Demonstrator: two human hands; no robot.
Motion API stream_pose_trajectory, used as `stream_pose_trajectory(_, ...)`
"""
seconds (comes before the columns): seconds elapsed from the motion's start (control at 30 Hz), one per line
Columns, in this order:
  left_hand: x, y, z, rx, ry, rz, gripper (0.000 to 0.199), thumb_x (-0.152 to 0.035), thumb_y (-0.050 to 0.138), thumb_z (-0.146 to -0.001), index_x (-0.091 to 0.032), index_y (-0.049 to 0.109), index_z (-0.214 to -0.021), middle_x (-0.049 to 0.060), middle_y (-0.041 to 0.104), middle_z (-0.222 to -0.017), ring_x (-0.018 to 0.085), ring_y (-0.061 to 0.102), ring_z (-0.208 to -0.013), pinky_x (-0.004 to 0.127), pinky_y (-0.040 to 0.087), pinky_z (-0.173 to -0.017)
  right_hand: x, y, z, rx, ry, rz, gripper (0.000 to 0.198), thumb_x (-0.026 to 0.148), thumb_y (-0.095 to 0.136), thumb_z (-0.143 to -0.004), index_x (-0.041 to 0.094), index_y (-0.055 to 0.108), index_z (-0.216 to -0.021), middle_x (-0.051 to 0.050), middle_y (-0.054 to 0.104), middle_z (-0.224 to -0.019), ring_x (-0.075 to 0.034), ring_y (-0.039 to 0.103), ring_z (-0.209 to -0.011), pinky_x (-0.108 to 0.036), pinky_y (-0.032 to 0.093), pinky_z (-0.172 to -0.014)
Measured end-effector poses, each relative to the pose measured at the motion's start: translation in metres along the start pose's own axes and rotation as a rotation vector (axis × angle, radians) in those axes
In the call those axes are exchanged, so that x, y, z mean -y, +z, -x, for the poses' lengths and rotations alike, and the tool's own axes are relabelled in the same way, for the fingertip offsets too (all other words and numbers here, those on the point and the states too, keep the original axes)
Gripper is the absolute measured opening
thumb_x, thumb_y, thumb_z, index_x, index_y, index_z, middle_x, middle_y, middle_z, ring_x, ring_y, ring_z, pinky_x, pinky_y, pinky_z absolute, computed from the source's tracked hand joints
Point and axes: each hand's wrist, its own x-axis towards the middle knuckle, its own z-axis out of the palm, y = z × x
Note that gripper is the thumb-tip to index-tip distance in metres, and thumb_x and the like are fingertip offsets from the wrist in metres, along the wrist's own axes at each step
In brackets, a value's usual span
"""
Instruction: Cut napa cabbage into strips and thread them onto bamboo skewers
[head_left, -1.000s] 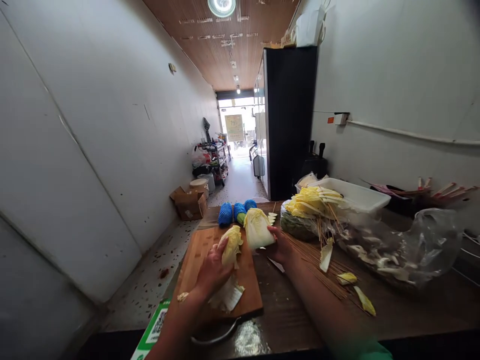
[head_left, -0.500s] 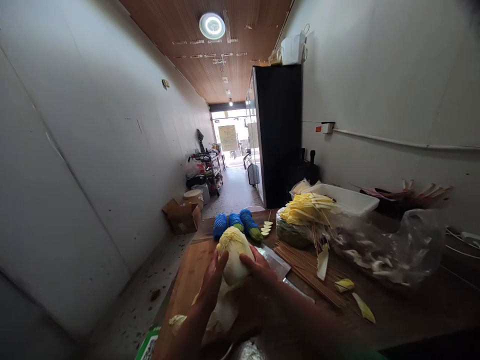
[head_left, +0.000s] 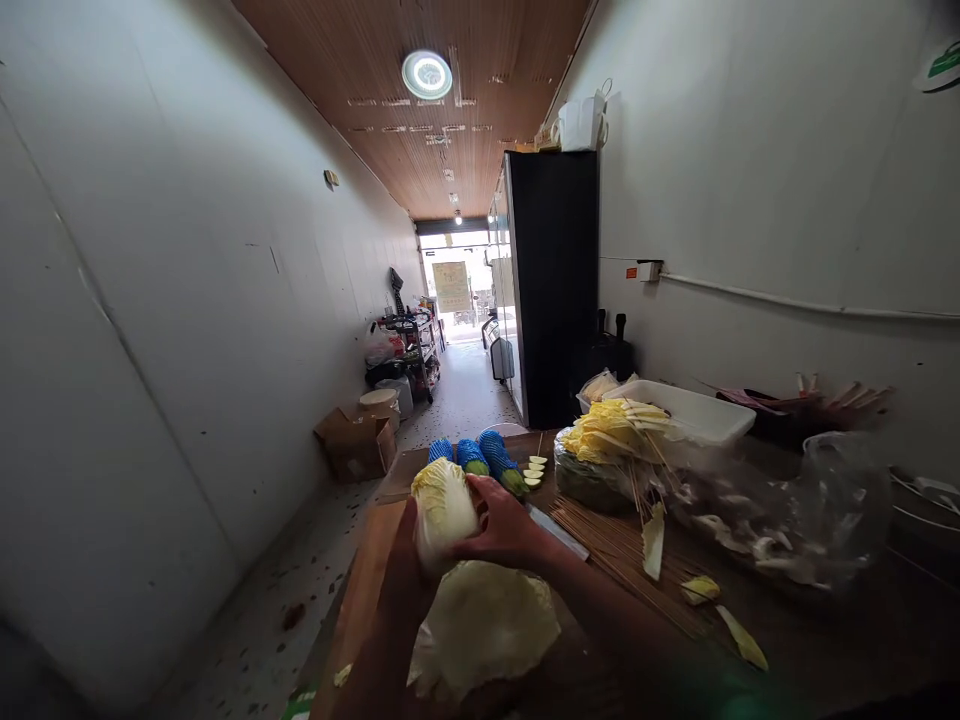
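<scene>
head view: worn, looking over bench [head_left: 840, 640] | faces forward, slightly down | close: left hand [head_left: 407, 548], right hand [head_left: 504, 527], around 6 o'clock | far: doorway [head_left: 475, 290], ceiling [head_left: 360, 60] toward 12 o'clock

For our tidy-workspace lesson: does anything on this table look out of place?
Yes: a short leaf piece and a longer leaf strip lie loose on the table, right of the thin sticks. They look stray, being apart from the leaf pile.
</scene>
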Motion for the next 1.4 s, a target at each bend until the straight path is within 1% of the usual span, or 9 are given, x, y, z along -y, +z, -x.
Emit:
stream_pose_trajectory(0.23, 0.002, -0.018, -0.021, 0.025, -0.140, 0.230, 0.059, -0.047, 0.047, -0.080, -0.011, 0.044, -0.127, 0.013, 0.068, -0.094, 0.031, 0.062, -0.091, 0.040, 0.049, -0.079, 0.010, 0.000, -0.025, -0.028, -0.291, 0.457, 0.072, 0.048, 0.072, -0.059, 0.027, 0.050, -0.123, -0.007, 0.048, -0.128, -0.023, 0.050, -0.112, -0.036, 0.041, -0.093)
stream_pose_trajectory(0.37, 0.013, -0.031, -0.023, -0.002, -0.199, 0.279, 0.053, -0.036, 0.054, -0.080, -0.014, 0.044, -0.127, 0.010, 0.068, -0.095, 0.027, 0.063, -0.090, 0.036, 0.049, -0.080, 0.005, 0.002, -0.028, -0.152, -0.381, 0.630, 0.045, 0.034, 0.061, -0.074, 0.019, 0.056, -0.116, -0.009, 0.059, -0.115, -0.022, 0.057, -0.103, -0.032, 0.046, -0.087)
stream_pose_trajectory(0.63, 0.015, -0.056, -0.026, 0.064, -0.267, 0.399, 0.046, -0.039, 0.053, -0.077, -0.015, 0.052, -0.116, 0.010, 0.068, -0.093, 0.028, 0.060, -0.096, 0.042, 0.045, -0.086, -0.012, -0.028, -0.037, -0.494, -0.207, 0.763, 0.028, 0.021, 0.039, -0.085, 0.016, 0.061, -0.102, -0.011, 0.068, -0.092, -0.023, 0.064, -0.085, -0.035, 0.050, -0.075)
stream_pose_trajectory(0.77, 0.011, -0.057, -0.025, 0.087, -0.152, 0.492, 0.049, -0.044, 0.050, -0.076, -0.021, 0.049, -0.119, 0.007, 0.064, -0.106, 0.025, 0.057, -0.102, 0.042, 0.042, -0.089, -0.016, -0.040, -0.015, -0.452, -0.384, 0.821, 0.033, 0.017, 0.038, -0.083, 0.017, 0.056, -0.112, -0.011, 0.062, -0.108, -0.021, 0.058, -0.100, -0.036, 0.046, -0.086)
stream_pose_trajectory(0.87, 0.012, -0.055, -0.028, 0.104, -0.182, 0.485, 0.056, -0.051, 0.049, -0.073, -0.023, 0.047, -0.121, 0.007, 0.061, -0.112, 0.028, 0.055, -0.103, 0.047, 0.043, -0.085, -0.023, -0.045, 0.001, -0.578, -0.366, 0.883, 0.035, 0.016, 0.039, -0.082, 0.016, 0.054, -0.114, -0.013, 0.061, -0.109, -0.023, 0.054, -0.105, -0.040, 0.041, -0.093)
stream_pose_trajectory(0.93, 0.014, -0.054, -0.032, 0.070, -0.159, 0.477, 0.055, -0.050, 0.052, -0.071, -0.025, 0.048, -0.120, 0.006, 0.062, -0.109, 0.027, 0.057, -0.100, 0.045, 0.045, -0.083, -0.028, -0.044, 0.010, -0.449, -0.304, 0.896, 0.038, 0.015, 0.041, -0.081, 0.015, 0.053, -0.117, -0.014, 0.057, -0.115, -0.024, 0.051, -0.109, -0.040, 0.041, -0.093)
stream_pose_trajectory(1.1, 0.020, -0.049, -0.034, -0.066, -0.144, 0.463, 0.046, -0.040, 0.055, -0.069, -0.020, 0.055, -0.110, 0.003, 0.068, -0.088, 0.021, 0.062, -0.083, 0.037, 0.048, -0.079, -0.024, -0.026, 0.027, 0.384, -0.302, 0.748, 0.050, 0.020, 0.057, -0.071, 0.022, 0.052, -0.120, -0.008, 0.058, -0.116, -0.024, 0.050, -0.112, -0.041, 0.040, -0.095)
stream_pose_trajectory(1.3, 0.028, -0.040, -0.031, -0.071, 0.035, 0.298, 0.051, -0.031, 0.058, -0.071, -0.020, 0.047, -0.120, 0.005, 0.063, -0.108, 0.022, 0.059, -0.096, 0.034, 0.046, -0.084, -0.019, -0.001, -0.005, 0.140, -0.171, 0.508, 0.092, 0.041, 0.072, -0.059, 0.021, 0.027, -0.137, -0.010, 0.035, -0.138, -0.028, 0.027, -0.129, -0.045, 0.027, -0.104)
stream_pose_trajectory(1.4, 0.029, -0.040, -0.028, -0.031, 0.141, 0.247, 0.066, -0.021, 0.058, -0.071, -0.030, 0.032, -0.131, 0.003, 0.054, -0.122, 0.020, 0.055, -0.105, 0.035, 0.044, -0.089, -0.034, 0.007, -0.024, 0.163, -0.004, 0.205, 0.092, 0.040, 0.074, -0.057, 0.024, 0.029, -0.135, -0.009, 0.040, -0.134, -0.026, 0.039, -0.121, -0.044, 0.033, -0.100)
